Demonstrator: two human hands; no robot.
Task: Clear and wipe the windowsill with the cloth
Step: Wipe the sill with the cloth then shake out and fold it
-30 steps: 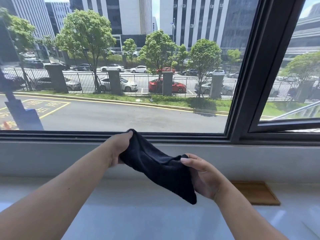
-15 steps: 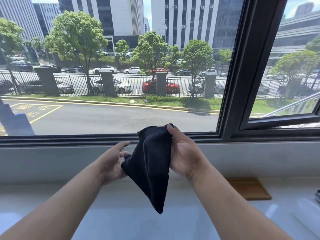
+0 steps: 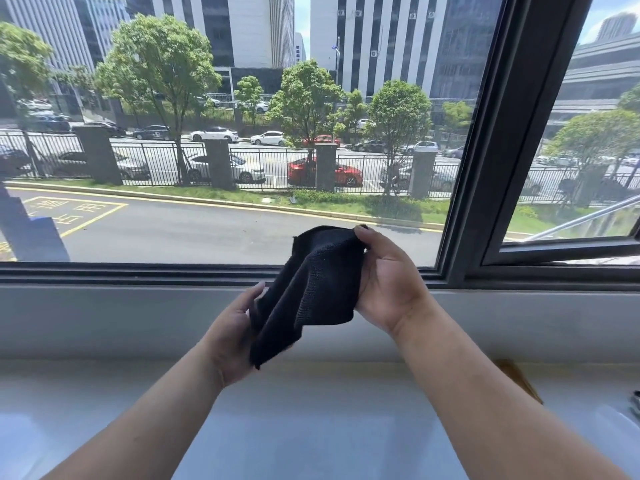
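Note:
A black cloth (image 3: 313, 289) hangs in the air above the white windowsill (image 3: 294, 420), held between both hands. My right hand (image 3: 389, 282) grips its upper right edge, thumb on top near the window frame's height. My left hand (image 3: 235, 334) holds the lower left part of the cloth, fingers behind the fabric and thumb up. The cloth is folded loosely and its bottom corner points down toward the sill.
A dark window frame (image 3: 491, 161) runs behind the hands, with an open casement on the right. A brown flat mat (image 3: 519, 379) lies on the sill at the right, partly hidden by my right forearm. A small dark object (image 3: 635, 400) shows at the right edge.
The right hand has gone from low under the cloth to high at its top edge. The left hand dropped from the cloth's top to its lower left. The view shifted slightly left.

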